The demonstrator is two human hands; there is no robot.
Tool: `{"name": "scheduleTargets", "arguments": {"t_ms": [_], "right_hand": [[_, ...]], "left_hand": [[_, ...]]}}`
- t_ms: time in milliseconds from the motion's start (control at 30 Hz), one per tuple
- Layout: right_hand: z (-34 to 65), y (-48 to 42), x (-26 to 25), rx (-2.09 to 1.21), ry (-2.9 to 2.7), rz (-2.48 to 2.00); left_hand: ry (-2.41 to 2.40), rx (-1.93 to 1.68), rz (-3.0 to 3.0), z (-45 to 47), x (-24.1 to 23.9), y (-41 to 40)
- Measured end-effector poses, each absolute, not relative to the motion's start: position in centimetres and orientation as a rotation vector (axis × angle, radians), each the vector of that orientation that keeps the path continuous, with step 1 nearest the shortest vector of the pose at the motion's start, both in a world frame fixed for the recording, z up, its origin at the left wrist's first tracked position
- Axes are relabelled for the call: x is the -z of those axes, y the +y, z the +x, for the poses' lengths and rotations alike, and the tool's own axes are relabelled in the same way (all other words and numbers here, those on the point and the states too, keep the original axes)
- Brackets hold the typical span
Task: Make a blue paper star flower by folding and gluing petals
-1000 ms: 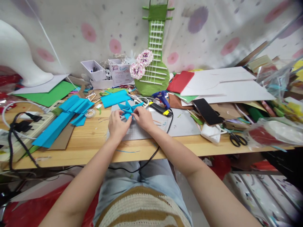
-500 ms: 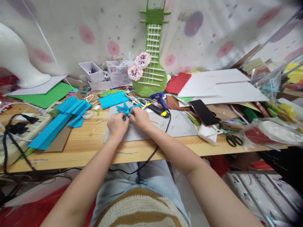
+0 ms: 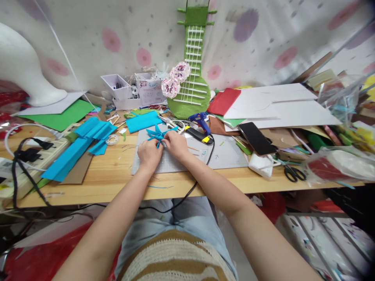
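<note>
Both my hands meet over a grey cutting mat (image 3: pixel 231 154). Between them is a blue paper piece with pointed, star-like tips (image 3: pixel 156 133). My left hand (image 3: pixel 149 155) pinches its near side, fingers curled. Right beside it, my right hand (image 3: pixel 175 145) closes on the same paper from the other side. My fingers hide the part they grip. Just behind the hands lie white-handled scissors (image 3: pixel 179 125), a black and yellow utility knife (image 3: pixel 197 135) and a blue glue gun (image 3: pixel 201 120).
Folded blue paper strips (image 3: pixel 72 150) lie at left near a power strip (image 3: pixel 33 166). A green paper instrument (image 3: pixel 190 97) stands at the back. A phone (image 3: pixel 257 138), black scissors (image 3: pixel 293 173) and white boards (image 3: pixel 281 107) are on the right. A black cable (image 3: pixel 193 187) hangs over the front edge.
The view has shifted slightly, so everything appears a little further right. My hands stay together on the blue paper, with only small finger movement.
</note>
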State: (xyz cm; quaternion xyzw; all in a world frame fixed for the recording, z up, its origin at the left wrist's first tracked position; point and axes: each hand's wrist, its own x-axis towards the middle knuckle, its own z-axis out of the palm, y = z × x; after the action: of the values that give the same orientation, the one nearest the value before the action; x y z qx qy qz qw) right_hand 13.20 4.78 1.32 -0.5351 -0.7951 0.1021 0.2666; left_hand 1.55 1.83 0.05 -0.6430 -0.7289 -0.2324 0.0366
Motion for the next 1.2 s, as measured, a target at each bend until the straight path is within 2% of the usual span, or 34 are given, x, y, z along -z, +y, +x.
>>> {"name": "scheduleTargets", "arguments": {"t_ms": [200, 333, 500, 900, 1200], "right_hand": [[14.1, 4.9, -1.0, -0.263, -2.211, -1.352], [14.5, 4.9, -0.5, -0.275, -2.255, -1.277], [14.8, 4.9, 0.0, -0.299, -2.26, -1.222], [15.2, 4.9, -0.1, -0.347, -2.289, -1.147], [15.7, 4.9, -1.0, -0.335, -2.416, -1.106]], "left_hand": [[-2.134, 0.691, -2.152, 0.8, -0.7, 1.0], [-1.866, 0.869, -2.257, -1.2, -1.8, 1.3], [-1.569, 0.787, -2.449, -2.7, -1.0, 3.2], [-1.532, 0.892, -2.41, -2.9, -0.3, 2.9], [-1.458, 0.813, -2.44, -3.0, -0.2, 2.8]]}}
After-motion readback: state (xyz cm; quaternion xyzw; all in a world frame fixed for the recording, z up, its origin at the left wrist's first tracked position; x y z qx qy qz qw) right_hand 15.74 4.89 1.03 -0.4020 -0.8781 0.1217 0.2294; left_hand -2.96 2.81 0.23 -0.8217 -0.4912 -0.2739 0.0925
